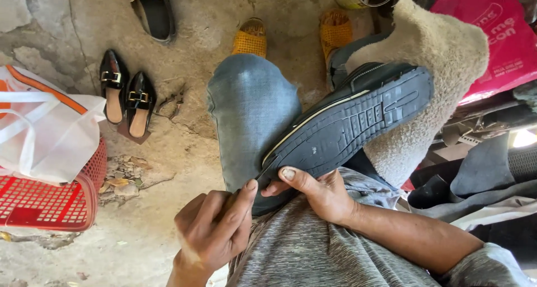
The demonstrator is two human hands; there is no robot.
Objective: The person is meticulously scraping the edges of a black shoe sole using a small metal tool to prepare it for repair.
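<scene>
At the toe of the black shoe [347, 122], a small tool, mostly hidden, is pinched in the closed left hand [215, 225]; the toe is gripped by the right hand [316, 192]. Sole-edge work seems underway; steady pressure is needed next. The worn, ribbed sole faces up across the lap, on a woolly pad [442, 46].

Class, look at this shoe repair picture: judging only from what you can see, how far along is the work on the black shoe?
Done: nothing visibly finished; the black shoe lies sole-up across the lap on a fleecy pad. In hand: the right hand steadies its near end, while the left hand pinches something small at the sole's edge. Left: the black buckled pair and a black slipper wait untouched on the ground.
</scene>
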